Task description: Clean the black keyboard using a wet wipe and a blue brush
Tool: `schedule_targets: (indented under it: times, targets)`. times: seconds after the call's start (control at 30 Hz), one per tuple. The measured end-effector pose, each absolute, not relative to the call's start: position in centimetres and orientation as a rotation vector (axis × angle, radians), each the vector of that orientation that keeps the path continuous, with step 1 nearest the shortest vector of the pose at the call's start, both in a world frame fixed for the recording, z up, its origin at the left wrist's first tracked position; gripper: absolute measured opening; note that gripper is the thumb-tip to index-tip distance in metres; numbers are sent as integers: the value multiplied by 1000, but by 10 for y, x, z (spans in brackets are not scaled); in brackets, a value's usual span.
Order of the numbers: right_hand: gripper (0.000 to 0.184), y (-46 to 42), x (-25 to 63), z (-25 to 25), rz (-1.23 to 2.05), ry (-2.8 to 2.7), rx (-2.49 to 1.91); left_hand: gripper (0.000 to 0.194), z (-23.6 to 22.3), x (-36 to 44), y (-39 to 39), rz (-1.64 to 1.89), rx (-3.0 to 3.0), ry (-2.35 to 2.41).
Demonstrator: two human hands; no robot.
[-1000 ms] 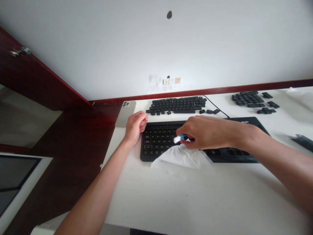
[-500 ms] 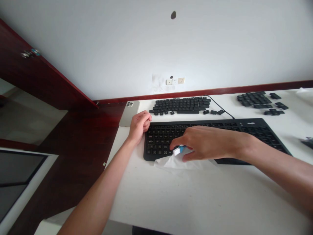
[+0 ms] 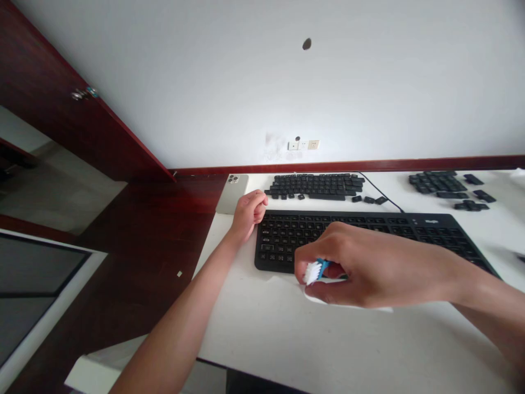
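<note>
A black keyboard [image 3: 279,241] with its keycaps off lies across the white desk. My left hand [image 3: 249,213] is curled into a fist at the keyboard's upper left corner; I see nothing in it. My right hand [image 3: 353,262], above the keyboard's front edge, grips a toothbrush [image 3: 315,270]. White bristles and a blue head show between thumb and forefinger; the handle is hidden in the palm. Beneath that hand a white tissue [image 3: 348,304] sticks out, and I cannot tell whether the fingers hold it too.
Loose keycaps [image 3: 318,185] lie in rows behind the keyboard, with more keycaps [image 3: 435,181] at the back right. A phone [image 3: 230,194] lies face down at the desk's left edge. The keyboard's cable [image 3: 381,191] runs toward the wall. A dark red door [image 3: 82,109] stands left.
My right hand has lifted off the keys and come nearer with the toothbrush, bristles now turned more into sight. My left fist stays at the keyboard's corner. The view has shifted slightly.
</note>
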State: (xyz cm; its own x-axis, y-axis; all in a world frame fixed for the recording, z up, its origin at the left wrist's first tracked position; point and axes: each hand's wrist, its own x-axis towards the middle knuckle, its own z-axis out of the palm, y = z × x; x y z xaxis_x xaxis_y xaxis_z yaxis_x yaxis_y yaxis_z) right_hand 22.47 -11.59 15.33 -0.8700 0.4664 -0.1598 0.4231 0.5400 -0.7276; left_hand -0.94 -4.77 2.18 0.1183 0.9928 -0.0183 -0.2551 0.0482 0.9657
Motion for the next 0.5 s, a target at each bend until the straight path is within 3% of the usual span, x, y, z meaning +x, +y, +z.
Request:
schedule_targets:
  times: [0.17, 0.3, 0.5]
  targets:
    - [21, -115, 208, 170, 1374, -2379, -1085, 32, 23, -14, -47, 1225, 953, 861]
    - [33, -87, 208, 148, 1333, -2240, -1326, 31, 26, -20, -49, 1184, 823, 852]
    - [35, -48, 228, 103, 621, -2507, -1753, 23, 25, -29, -40, 1333, 540, 717]
